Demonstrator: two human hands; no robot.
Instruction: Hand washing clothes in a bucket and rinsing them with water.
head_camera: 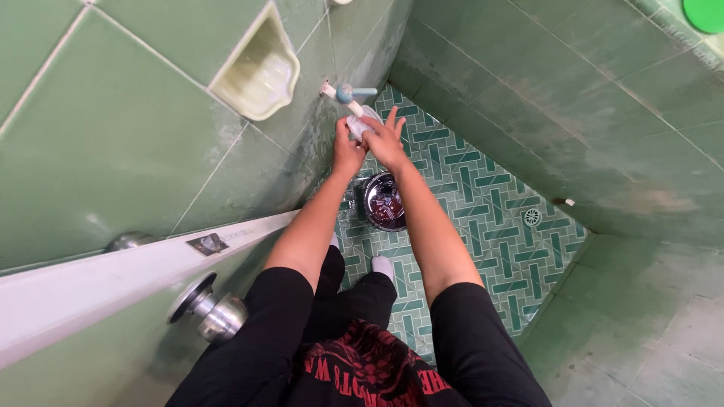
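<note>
While both hands meet just under the wall tap (pixel 347 94), a small white cloth or sponge (pixel 362 124) sits pressed between them, right at the tap's spout. It looks soft and wet, so it should be light, limp and easy to squeeze, though slippery when soaked; a hold around its bunched middle, with the palm behind it, seems the safest grip (which of the two it is cannot be told at this size).

The left hand (pixel 347 151) is curled against the near side of the white thing, seemingly gripping it from below. The right hand (pixel 387 139) lies over it with the fingers spread and extended, more pressing than clasping.

Directly below the tap, on the green patterned floor tiles (pixel 483 211), stands a shiny metal pot (pixel 383 202), open at the top and dark inside. To the right of the tap and farther out on the floor is a small round drain (pixel 532 217). Left of the tap and a little higher, a pale green soap dish (pixel 260 71) is set into the tiled wall. Well below and left of the tap, close to the camera, a white door edge carries a metal doorknob (pixel 211 310).
</note>
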